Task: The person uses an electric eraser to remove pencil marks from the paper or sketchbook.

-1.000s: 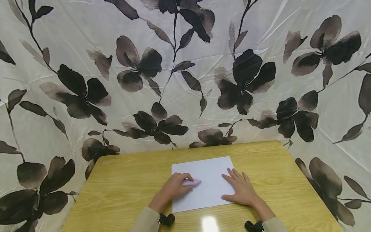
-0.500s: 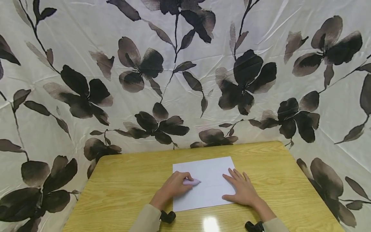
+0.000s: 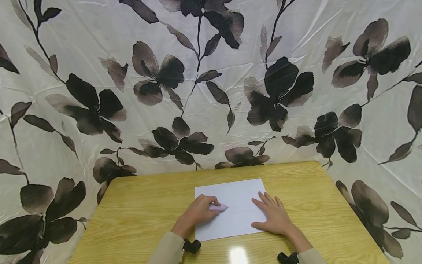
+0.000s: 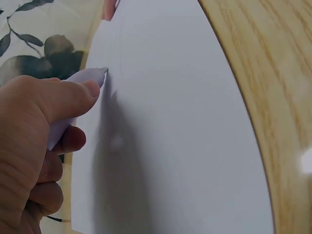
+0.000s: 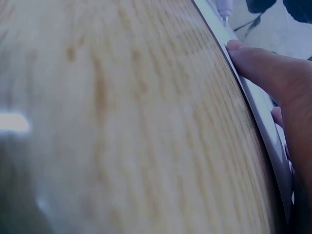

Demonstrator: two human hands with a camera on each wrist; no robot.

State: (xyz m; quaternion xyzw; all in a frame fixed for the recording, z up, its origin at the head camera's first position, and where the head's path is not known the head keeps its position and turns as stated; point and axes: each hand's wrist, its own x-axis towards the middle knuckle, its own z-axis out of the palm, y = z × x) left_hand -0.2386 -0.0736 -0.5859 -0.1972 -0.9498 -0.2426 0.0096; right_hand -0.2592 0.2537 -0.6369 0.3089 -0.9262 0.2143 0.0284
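A white sheet of paper (image 3: 237,196) lies slightly turned on the wooden table. My left hand (image 3: 199,212) pinches a light purple pen (image 3: 219,207) between thumb and fingers, its tip pointing right over the middle of the sheet. In the left wrist view the pen (image 4: 87,76) has its tip at or just above the paper; contact cannot be told. My right hand (image 3: 276,216) rests spread on the sheet's right edge, fingers apart. In the right wrist view its thumb lies along the edge of the paper (image 5: 263,109).
The yellow wood-grain table (image 3: 148,201) extends around the paper, with a bright light reflection near its front. Behind and beside it hangs a pale cloth (image 3: 211,110) with dark flowers. A black device (image 3: 192,246) is at the left wrist, another (image 3: 288,258) at the right.
The pen and left hand have barely shifted over the sheet. The right hand stays in place on the paper, and the head view has moved very slightly.
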